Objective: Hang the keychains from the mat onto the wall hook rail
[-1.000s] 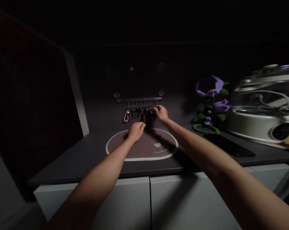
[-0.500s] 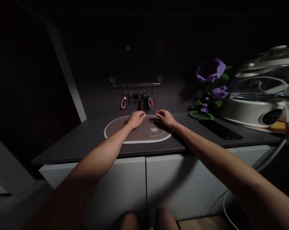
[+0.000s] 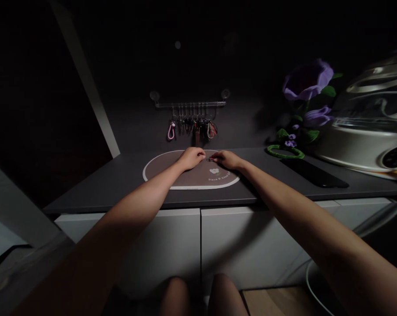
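Observation:
A brown oval mat (image 3: 165, 169) with a white rim and a small white cartoon print lies on the dark counter. Over its right part, my right hand (image 3: 227, 159) pinches a small dark red keychain (image 3: 211, 159) with a metal ring, its far end hidden by the fingers. My left hand (image 3: 192, 158) is just left of it, fingers curled together. Whether anything is in them is hidden. Behind both hands, several keys and key fobs hang from a clear hook rail (image 3: 190, 105) on the wall, among them a pink loop strap (image 3: 171, 131).
To the right stand purple knitted flowers (image 3: 308, 83) with a green ring base (image 3: 285, 152). A black phone (image 3: 313, 173) lies in front of them. A white appliance with a clear lid (image 3: 359, 145) stands at the far right. White cabinet doors (image 3: 234, 245) are below the counter edge.
My right hand has come down onto the keychain, which lay loose on the mat before, and now pinches it. My left hand has shifted slightly right. The camera view has moved a little.

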`<state>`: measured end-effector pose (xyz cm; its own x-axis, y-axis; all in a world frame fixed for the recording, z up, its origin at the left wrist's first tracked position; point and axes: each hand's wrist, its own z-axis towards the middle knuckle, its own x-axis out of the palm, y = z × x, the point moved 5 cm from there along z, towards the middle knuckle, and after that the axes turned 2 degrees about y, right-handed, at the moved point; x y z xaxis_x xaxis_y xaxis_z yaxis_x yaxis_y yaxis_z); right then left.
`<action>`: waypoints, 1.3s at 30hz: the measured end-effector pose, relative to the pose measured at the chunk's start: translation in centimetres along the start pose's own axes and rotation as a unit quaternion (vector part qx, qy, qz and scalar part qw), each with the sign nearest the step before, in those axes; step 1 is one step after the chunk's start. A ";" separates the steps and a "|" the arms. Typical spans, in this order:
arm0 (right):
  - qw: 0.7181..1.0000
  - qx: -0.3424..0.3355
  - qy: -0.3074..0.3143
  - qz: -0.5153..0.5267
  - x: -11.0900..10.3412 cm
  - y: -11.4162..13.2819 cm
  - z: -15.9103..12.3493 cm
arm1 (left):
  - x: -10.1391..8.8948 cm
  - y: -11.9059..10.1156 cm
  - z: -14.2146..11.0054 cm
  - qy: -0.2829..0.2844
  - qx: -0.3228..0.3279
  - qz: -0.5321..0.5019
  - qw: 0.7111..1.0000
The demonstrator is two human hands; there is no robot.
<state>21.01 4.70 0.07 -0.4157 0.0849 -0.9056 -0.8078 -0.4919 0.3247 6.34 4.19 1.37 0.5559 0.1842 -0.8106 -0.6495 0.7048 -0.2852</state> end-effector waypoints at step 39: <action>0.974 -0.092 -0.183 -0.092 -1.4 4.8 -1.0 | -1.0 0.9 0.7 -0.162 -0.073 -0.257 0.950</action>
<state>18.17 1.33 2.56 -0.4187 0.4743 -0.7744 -0.8088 -0.5825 0.0805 5.54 5.09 2.31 0.9343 0.0588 -0.3517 -0.3007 0.6602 -0.6883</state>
